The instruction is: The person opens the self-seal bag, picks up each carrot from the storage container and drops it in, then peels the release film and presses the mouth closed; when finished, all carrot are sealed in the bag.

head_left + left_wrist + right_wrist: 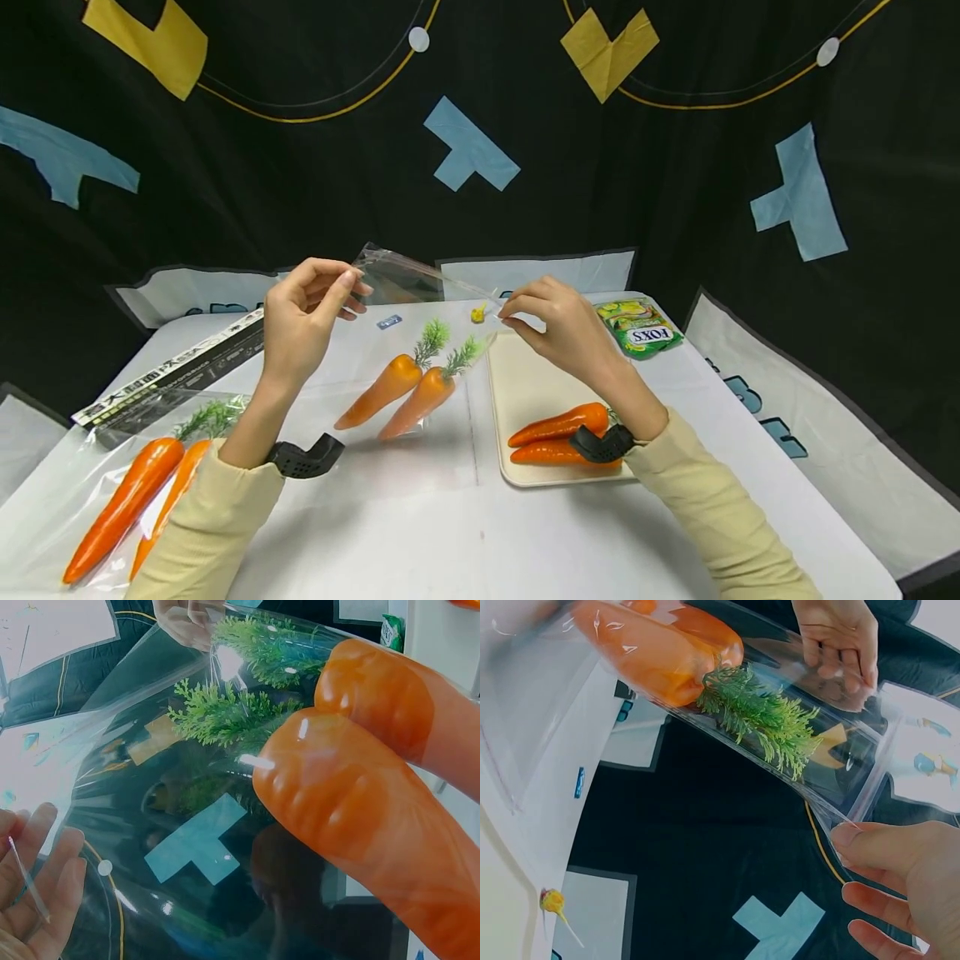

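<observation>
The head view looks forward and down; both closer wrist views share the bagged carrots (360, 802).

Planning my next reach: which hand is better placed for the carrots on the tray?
Right hand, probably: though pinching the bag, it's nearer the tray and those carrots; the left hand is at the bag's other end.

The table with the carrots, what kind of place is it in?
Maybe a little set made for filming, though I can't be sure: a black backdrop with blue shapes hangs behind a white table holding bagged carrots.
</observation>
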Action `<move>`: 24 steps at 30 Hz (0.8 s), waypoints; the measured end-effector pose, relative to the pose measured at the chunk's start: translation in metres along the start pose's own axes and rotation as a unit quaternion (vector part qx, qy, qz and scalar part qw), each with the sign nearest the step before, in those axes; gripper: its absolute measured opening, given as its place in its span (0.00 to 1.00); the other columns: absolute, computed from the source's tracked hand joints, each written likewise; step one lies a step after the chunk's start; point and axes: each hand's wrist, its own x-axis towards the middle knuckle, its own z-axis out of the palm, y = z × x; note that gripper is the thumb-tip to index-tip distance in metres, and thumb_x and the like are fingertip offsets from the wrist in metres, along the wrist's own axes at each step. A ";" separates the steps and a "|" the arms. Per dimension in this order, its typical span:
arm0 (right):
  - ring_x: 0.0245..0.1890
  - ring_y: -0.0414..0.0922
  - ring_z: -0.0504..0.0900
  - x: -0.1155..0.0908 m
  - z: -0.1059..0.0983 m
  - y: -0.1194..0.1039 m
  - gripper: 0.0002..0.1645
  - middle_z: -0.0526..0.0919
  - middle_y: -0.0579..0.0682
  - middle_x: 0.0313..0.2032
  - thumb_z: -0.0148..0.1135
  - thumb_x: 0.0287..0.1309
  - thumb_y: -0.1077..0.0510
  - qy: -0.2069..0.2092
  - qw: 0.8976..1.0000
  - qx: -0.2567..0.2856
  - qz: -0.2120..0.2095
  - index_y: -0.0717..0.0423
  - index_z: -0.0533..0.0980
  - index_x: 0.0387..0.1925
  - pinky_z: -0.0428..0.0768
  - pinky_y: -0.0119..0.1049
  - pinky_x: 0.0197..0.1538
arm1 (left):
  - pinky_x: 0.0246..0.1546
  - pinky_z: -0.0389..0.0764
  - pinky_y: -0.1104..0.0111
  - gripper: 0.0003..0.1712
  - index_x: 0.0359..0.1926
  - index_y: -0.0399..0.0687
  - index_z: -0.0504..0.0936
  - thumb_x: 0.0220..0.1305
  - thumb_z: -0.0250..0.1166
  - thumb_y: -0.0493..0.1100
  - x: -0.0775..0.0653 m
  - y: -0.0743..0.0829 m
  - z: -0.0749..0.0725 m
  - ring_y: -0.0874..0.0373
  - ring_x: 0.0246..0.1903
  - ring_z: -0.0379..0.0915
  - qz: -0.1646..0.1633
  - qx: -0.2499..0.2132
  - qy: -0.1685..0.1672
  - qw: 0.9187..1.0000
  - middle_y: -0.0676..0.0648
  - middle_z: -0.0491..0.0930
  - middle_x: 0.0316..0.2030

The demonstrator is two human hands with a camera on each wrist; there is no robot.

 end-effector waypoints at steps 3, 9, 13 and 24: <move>0.41 0.46 0.78 0.002 0.001 0.000 0.07 0.85 0.48 0.37 0.72 0.51 0.66 -0.003 1.000 0.002 0.003 0.55 0.84 0.33 0.78 0.34 0.43 | 0.29 0.81 0.73 0.09 0.42 0.35 0.81 0.68 0.60 0.37 0.001 0.001 -0.001 0.59 0.25 0.81 0.000 -0.004 -0.001 1.000 0.43 0.84 0.32; 0.41 0.47 0.78 0.003 -0.001 -0.001 0.07 0.85 0.49 0.37 0.72 0.51 0.66 -0.009 1.000 0.006 0.016 0.56 0.85 0.33 0.78 0.35 0.43 | 0.29 0.81 0.72 0.10 0.42 0.34 0.81 0.68 0.60 0.38 0.003 0.001 0.000 0.58 0.24 0.81 0.002 -0.011 -0.002 1.000 0.40 0.84 0.32; 0.40 0.47 0.78 0.005 -0.005 0.004 0.06 0.85 0.49 0.37 0.71 0.51 0.65 -0.014 1.000 -0.002 0.010 0.56 0.85 0.33 0.77 0.35 0.42 | 0.29 0.82 0.72 0.10 0.42 0.33 0.81 0.67 0.61 0.38 0.003 -0.001 0.005 0.58 0.24 0.81 0.001 -0.021 0.008 1.000 0.40 0.84 0.32; 0.40 0.47 0.78 0.002 0.000 0.001 0.05 0.85 0.49 0.36 0.71 0.52 0.65 -0.009 1.000 -0.001 0.013 0.56 0.85 0.33 0.77 0.37 0.44 | 0.30 0.81 0.74 0.10 0.43 0.32 0.80 0.67 0.61 0.36 0.002 0.001 0.004 0.59 0.25 0.81 -0.004 -0.004 -0.005 1.000 0.43 0.84 0.32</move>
